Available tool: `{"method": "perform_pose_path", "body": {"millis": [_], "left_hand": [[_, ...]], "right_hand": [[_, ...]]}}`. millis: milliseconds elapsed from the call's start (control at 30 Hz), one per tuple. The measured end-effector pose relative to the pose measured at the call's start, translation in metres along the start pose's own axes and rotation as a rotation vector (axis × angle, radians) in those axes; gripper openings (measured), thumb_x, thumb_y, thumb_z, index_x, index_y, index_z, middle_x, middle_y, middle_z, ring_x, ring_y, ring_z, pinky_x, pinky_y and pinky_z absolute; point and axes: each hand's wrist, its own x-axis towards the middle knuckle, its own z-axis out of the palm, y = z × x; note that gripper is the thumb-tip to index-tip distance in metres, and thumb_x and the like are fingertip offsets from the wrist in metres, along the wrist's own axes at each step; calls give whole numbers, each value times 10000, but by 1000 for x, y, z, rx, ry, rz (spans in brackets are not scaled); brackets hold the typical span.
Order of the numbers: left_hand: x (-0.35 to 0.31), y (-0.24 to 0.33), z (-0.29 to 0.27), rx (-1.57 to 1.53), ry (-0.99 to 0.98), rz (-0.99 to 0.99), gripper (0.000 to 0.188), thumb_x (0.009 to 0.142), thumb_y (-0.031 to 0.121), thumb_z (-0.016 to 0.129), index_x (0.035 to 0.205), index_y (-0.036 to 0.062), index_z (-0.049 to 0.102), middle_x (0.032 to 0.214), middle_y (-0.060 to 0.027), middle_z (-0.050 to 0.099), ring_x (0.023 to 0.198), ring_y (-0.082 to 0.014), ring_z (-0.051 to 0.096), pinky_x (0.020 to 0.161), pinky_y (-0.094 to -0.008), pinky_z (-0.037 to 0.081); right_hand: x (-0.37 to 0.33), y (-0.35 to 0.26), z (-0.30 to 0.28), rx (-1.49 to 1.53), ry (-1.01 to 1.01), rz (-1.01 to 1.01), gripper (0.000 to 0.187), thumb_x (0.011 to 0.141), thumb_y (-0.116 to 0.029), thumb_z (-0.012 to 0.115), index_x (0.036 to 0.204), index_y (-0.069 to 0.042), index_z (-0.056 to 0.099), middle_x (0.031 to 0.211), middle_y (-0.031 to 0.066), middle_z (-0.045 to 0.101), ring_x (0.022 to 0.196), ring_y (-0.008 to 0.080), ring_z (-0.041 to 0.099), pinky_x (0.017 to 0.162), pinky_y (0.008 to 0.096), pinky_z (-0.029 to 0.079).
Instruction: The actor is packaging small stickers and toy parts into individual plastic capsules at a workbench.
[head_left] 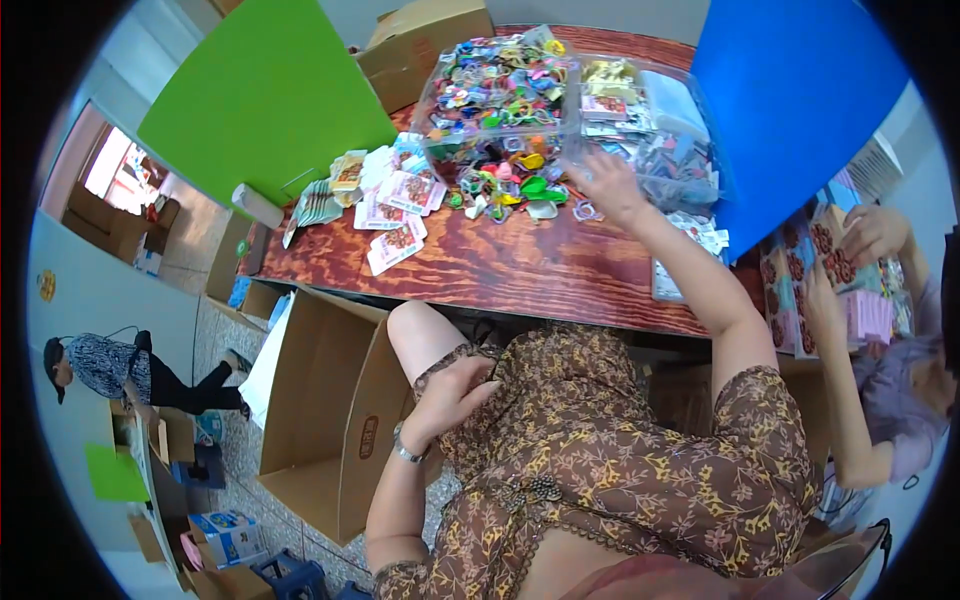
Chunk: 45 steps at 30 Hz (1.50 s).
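Note:
My right hand (608, 190) reaches over the wooden table, palm down with fingers stretched out. It is beside a loose pile of small colourful plastic trinkets (510, 185) at the front of a clear bin (430, 135) heaped with more of them. I see nothing held in it, though the fingertips are partly hard to make out. My left hand (455, 395), with a watch on the wrist, hovers at or rests on my lap, fingers extended and holding nothing. Left of the pile lie several printed packets (398, 245), some fanned in an overlapping stack.
A second clear bin (690, 190) holds packets and plastic bags. Green (270, 80) and blue (790, 100) panels flank the table. An open cardboard box (330, 400) stands at my left. At right, another person's hands (870, 237) work over packets; someone else bends at far left.

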Motion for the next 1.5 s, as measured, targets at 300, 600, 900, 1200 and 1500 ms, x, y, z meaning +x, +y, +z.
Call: {"method": "perform_pose_path", "body": {"millis": [300,600,900,1200,1500], "left_hand": [[32,15,8,10,-94,229,379,933,233,704,1213,-7,619,1019,-174,677,912,-284,685,799,-380,554],[64,0,10,-83,-64,192,403,936,270,709,1212,-9,621,1028,-165,686,908,-273,695,789,-376,562],[124,-25,9,-128,46,198,366,922,247,709,1176,-8,641,1043,-162,694,843,-241,707,766,-363,563],[200,-66,-2,-100,255,127,323,912,218,692,1166,24,647,1027,-186,670,880,-305,706,762,-403,565],[278,-67,-6,411,343,297,513,867,206,708,1353,119,566,1268,-208,560,1061,-388,613,840,-463,555]], "right_hand": [[-7,52,16,16,-470,170,653,864,-35,571,1444,-322,484,1172,75,620,1133,305,607,797,438,575],[-4,54,-8,-28,-450,180,618,900,-28,539,1434,-338,491,1084,88,631,1074,299,644,788,431,572],[14,48,-38,4,-725,261,553,926,-139,608,1437,-321,498,1153,103,642,1096,321,643,832,448,551],[43,-42,-23,345,-767,117,515,911,-198,635,1409,-206,505,1113,193,619,987,385,678,818,484,566],[35,-68,50,397,-451,275,279,922,-110,558,1197,-145,594,1018,159,622,905,376,692,745,476,574]]}}
